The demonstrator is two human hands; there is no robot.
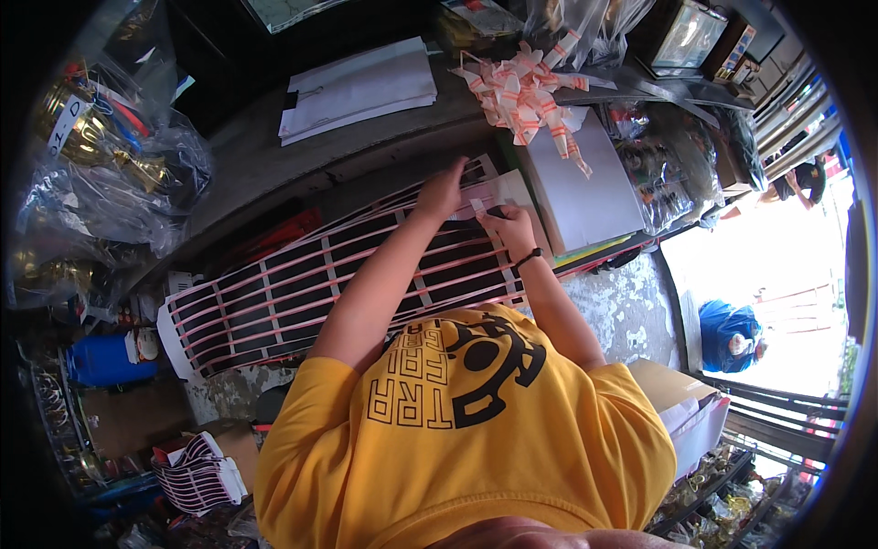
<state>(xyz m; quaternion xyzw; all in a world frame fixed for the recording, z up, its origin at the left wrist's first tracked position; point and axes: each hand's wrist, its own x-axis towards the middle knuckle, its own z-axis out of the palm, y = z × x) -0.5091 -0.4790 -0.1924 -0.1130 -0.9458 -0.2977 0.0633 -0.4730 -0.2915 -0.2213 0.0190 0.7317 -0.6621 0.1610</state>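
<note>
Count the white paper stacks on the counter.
2: a clipped stack beyond the left hand; a thicker stack right of the right hand. More may be hidden.

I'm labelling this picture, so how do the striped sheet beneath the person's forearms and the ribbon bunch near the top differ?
The striped sheet is long and spread out; the ribbon bunch is bunched into loops. The striped sheet looks black between its lines, the ribbon bunch mostly pale pink. Both are striped.

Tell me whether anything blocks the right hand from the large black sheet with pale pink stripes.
Nothing visible does: the right hand is at the right-hand end of the striped sheet.
</note>
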